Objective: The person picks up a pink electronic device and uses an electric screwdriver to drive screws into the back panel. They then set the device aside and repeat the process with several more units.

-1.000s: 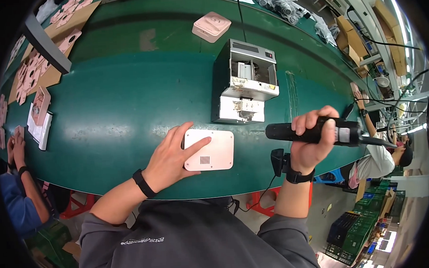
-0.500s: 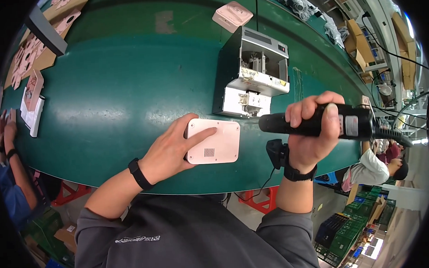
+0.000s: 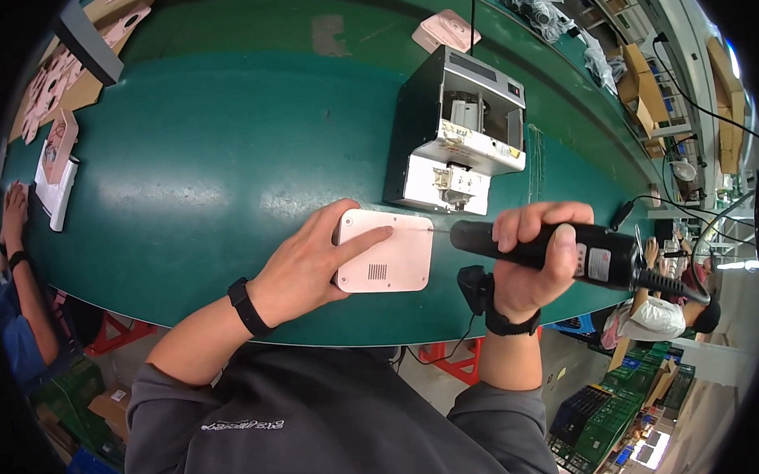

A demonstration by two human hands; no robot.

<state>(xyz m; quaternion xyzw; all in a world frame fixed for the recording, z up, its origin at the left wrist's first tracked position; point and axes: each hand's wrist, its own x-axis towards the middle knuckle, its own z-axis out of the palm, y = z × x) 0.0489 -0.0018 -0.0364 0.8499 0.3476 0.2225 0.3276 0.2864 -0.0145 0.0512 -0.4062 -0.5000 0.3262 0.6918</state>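
A pale pink plastic housing [image 3: 407,259] with corner holes and a small slotted vent lies on the green table [image 3: 218,159]. My left hand [image 3: 301,256] grips its left side, with the index finger stretched across the top face. In my right hand [image 3: 535,273] is a black electric screwdriver [image 3: 610,258], held nearly level with fingers wrapped round its body. Its thin bit points left, by the housing's upper right corner; whether it touches I cannot tell. Just beyond stands a silver-and-black screw feeder [image 3: 444,172].
Behind the feeder sits another pink housing [image 3: 449,27]. At far left are a white part with a pink piece [image 3: 58,177] and pink flat parts in a cardboard box [image 3: 90,76]. A co-worker's arm [image 3: 25,258] shows at left, another person [image 3: 662,319] at right. A cord trails from the screwdriver.
My right hand has brought the screwdriver left and slightly down, closer to the housing. The left hand keeps its hold, and the whole view has shifted a little.
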